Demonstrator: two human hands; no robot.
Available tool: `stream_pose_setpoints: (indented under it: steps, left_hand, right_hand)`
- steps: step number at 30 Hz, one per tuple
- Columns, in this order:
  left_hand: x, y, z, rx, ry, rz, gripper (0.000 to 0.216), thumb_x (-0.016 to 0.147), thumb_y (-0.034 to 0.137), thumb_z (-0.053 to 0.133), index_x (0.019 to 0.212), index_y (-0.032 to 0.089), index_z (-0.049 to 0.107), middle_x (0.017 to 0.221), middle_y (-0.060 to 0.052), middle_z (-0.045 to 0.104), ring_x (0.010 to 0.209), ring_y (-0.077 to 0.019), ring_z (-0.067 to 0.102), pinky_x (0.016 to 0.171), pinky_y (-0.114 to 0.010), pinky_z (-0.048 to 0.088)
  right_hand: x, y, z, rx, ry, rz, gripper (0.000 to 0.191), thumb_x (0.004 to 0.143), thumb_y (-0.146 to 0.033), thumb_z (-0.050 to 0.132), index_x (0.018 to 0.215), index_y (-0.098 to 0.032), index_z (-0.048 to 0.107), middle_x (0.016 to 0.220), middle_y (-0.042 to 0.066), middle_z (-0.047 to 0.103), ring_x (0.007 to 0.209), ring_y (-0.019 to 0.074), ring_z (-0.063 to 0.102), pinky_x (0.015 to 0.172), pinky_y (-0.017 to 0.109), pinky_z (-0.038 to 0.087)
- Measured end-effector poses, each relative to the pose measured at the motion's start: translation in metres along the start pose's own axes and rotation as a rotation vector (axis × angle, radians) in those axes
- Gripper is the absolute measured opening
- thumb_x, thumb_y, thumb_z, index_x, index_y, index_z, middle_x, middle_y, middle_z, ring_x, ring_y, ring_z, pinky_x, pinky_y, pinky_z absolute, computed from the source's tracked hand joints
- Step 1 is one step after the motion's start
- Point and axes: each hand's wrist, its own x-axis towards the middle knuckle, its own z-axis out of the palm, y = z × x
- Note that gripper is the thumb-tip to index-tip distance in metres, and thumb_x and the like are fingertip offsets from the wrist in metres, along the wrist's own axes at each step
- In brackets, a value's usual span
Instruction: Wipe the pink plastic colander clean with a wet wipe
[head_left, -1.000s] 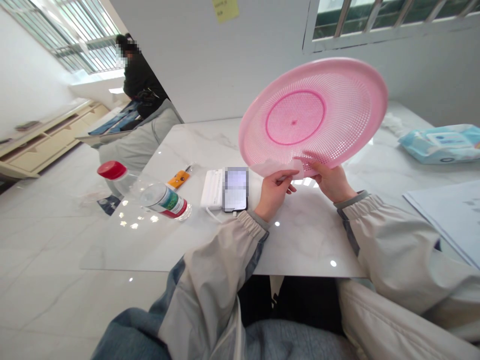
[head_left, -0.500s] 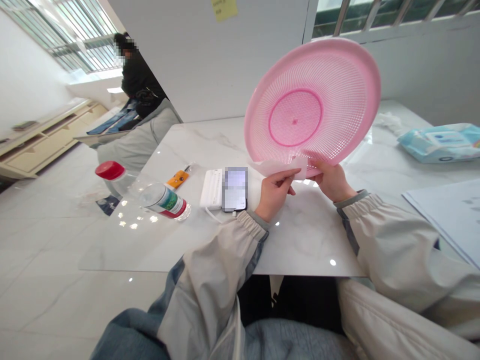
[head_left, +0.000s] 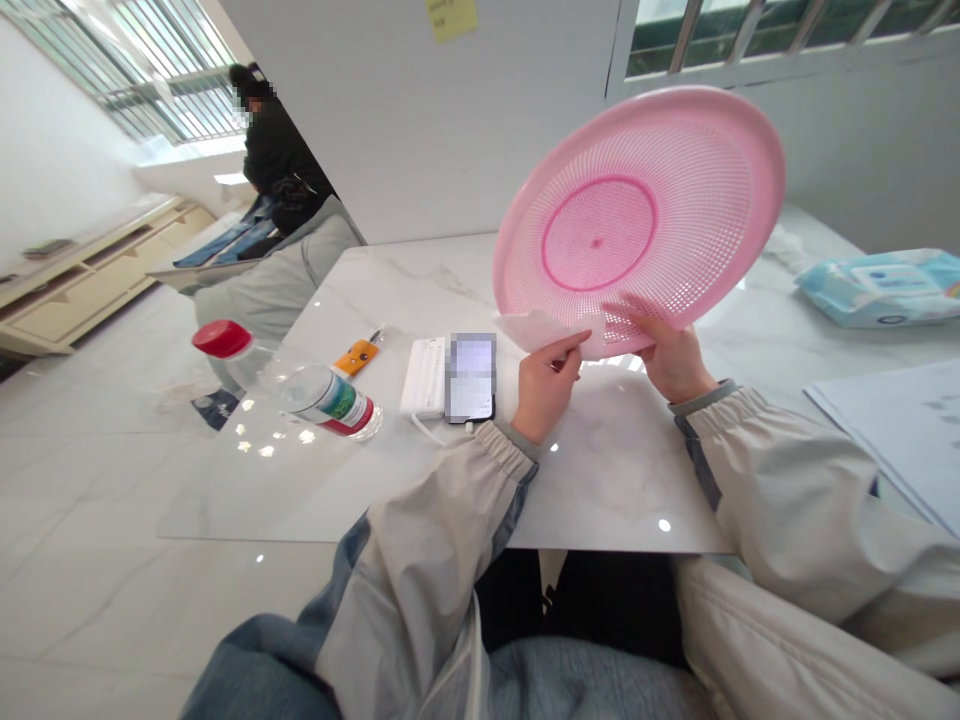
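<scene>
A pink plastic mesh basket [head_left: 600,235] is held tilted up above the table, its round inside facing me. My right hand [head_left: 673,362] is closed on its lower right rim, with the fingers behind the mesh showing faintly through. A white wipe [head_left: 551,333] lies against the lower left rim. My left hand [head_left: 550,385] pinches this wipe at the rim, index finger stretched along it and the other fingers curled.
Left of my hands lie a phone [head_left: 471,378], a white power bank [head_left: 424,376], an orange tag [head_left: 355,357] and a clear bottle [head_left: 334,402] with a red cap. A blue wipes pack [head_left: 881,287] and papers [head_left: 892,425] are at right. Another person [head_left: 277,150] sits far left.
The basket has shifted a little to the right and tipped slightly, with my right hand on it. My left hand and the wipe have slid slightly left along the rim.
</scene>
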Motion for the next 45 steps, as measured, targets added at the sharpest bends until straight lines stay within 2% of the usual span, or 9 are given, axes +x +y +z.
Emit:
stream_pose_setpoints:
  steps: [4,11,18,26,33,36,39,41,45]
  left_hand:
    - [0.001,-0.004,0.001,0.109,-0.041,-0.006,0.041,0.103,0.025,0.069,0.143,0.025,0.078,0.085,-0.002,0.079,0.072,-0.0141,0.069,0.078,-0.029,0.056]
    - [0.001,-0.006,0.002,0.176,-0.070,-0.009,0.055,0.102,0.024,0.069,0.158,0.025,0.066,0.080,-0.001,0.076,0.077,-0.0167,0.070,0.081,-0.030,0.056]
    - [0.001,-0.011,0.000,0.210,-0.098,0.025,0.068,0.098,0.024,0.074,0.164,0.024,0.058,0.078,0.001,0.074,0.076,-0.0171,0.068,0.080,-0.031,0.057]
    - [0.001,-0.017,-0.001,0.341,-0.074,0.056,0.088,0.095,0.017,0.072,0.176,0.026,0.037,0.079,0.003,0.071,0.079,-0.0187,0.068,0.085,-0.034,0.058]
    - [0.003,-0.019,-0.001,0.286,-0.085,0.066,0.080,0.096,0.017,0.071,0.172,0.026,0.046,0.092,0.000,0.077,0.080,-0.0170,0.069,0.082,-0.032,0.058]
    - [0.002,-0.017,0.000,0.213,-0.090,0.089,0.083,0.096,0.015,0.069,0.173,0.033,0.043,0.119,-0.004,0.082,0.077,-0.0140,0.067,0.080,-0.031,0.059]
    - [0.001,-0.015,0.002,0.159,-0.126,0.107,0.082,0.096,0.013,0.067,0.172,0.037,0.045,0.140,-0.005,0.078,0.076,-0.0118,0.065,0.077,-0.029,0.060]
    - [0.001,-0.014,0.003,0.160,-0.144,0.098,0.077,0.096,0.014,0.067,0.168,0.036,0.051,0.137,-0.005,0.079,0.077,-0.0121,0.065,0.076,-0.029,0.060]
    - [0.001,-0.014,0.003,0.200,-0.159,0.059,0.068,0.096,0.016,0.070,0.161,0.031,0.060,0.118,-0.005,0.083,0.081,-0.0149,0.069,0.078,-0.031,0.060]
  right_hand:
    - [0.001,-0.001,0.000,0.046,0.021,0.043,0.044,0.087,-0.049,0.086,0.126,-0.031,0.077,0.135,0.007,0.083,0.134,0.0365,0.075,0.112,0.055,0.065]
    - [0.002,0.004,-0.001,0.117,-0.003,0.075,0.044,0.087,-0.046,0.084,0.128,-0.030,0.077,0.136,0.005,0.083,0.128,0.0334,0.078,0.108,0.051,0.068]
    - [0.003,0.003,-0.001,0.090,-0.009,0.088,0.043,0.090,-0.043,0.079,0.131,-0.031,0.077,0.139,0.004,0.081,0.132,0.0344,0.077,0.100,0.051,0.072]
    - [0.002,0.003,0.000,0.080,-0.006,0.096,0.047,0.089,-0.041,0.077,0.134,-0.027,0.076,0.141,0.007,0.081,0.130,0.0345,0.077,0.100,0.051,0.072]
    - [0.002,0.002,0.001,0.082,-0.001,0.092,0.046,0.089,-0.041,0.077,0.133,-0.027,0.077,0.139,0.007,0.081,0.129,0.0339,0.078,0.095,0.050,0.073]
    - [0.002,0.003,0.001,0.069,-0.010,0.085,0.046,0.089,-0.043,0.078,0.133,-0.028,0.077,0.139,0.007,0.081,0.131,0.0342,0.077,0.093,0.048,0.074]
    - [0.002,0.005,0.001,0.062,-0.008,0.075,0.046,0.089,-0.045,0.080,0.132,-0.029,0.078,0.137,0.007,0.082,0.132,0.0341,0.076,0.089,0.045,0.074]
    - [0.001,0.005,0.002,0.073,-0.004,0.078,0.045,0.088,-0.043,0.081,0.130,-0.029,0.078,0.135,0.006,0.083,0.130,0.0331,0.078,0.088,0.043,0.074]
    - [0.000,0.002,0.003,0.089,-0.021,0.111,0.046,0.087,-0.040,0.079,0.131,-0.028,0.078,0.135,0.006,0.083,0.127,0.0306,0.079,0.089,0.040,0.073]
